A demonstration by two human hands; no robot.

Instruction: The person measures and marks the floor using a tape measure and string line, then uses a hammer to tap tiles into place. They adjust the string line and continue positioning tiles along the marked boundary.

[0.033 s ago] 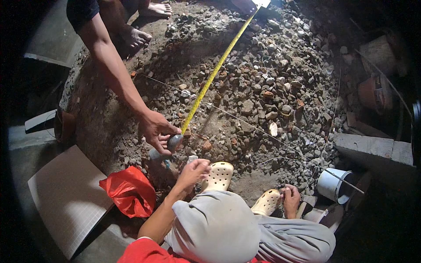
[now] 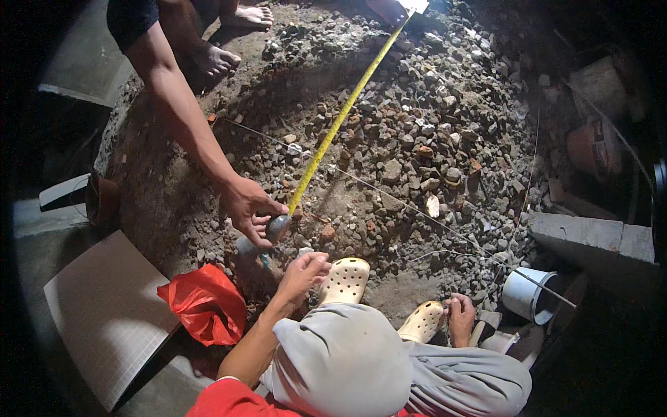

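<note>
My left hand (image 2: 303,276) hovers by my left cream clog (image 2: 346,278), fingers curled together; what they hold, if anything, is hidden. My right hand (image 2: 460,318) is beside my right clog (image 2: 422,321), its fingers bent inward and their contents not visible. Ahead of my left hand, another person's hand (image 2: 251,208) grips a rounded grey object (image 2: 278,226) at the near end of a yellow measuring tape (image 2: 333,128). The tape runs taut over the rubble to a white piece (image 2: 415,5) at the far edge, near another partly visible hand (image 2: 388,10).
Broken stones (image 2: 417,156) cover the ground ahead, crossed by a thin string (image 2: 410,203). A red plastic bag (image 2: 205,304) and a tile-patterned sheet (image 2: 111,313) lie left. At right are a white bucket (image 2: 526,295) and a concrete block (image 2: 590,233). Bare feet (image 2: 217,58) stand far left.
</note>
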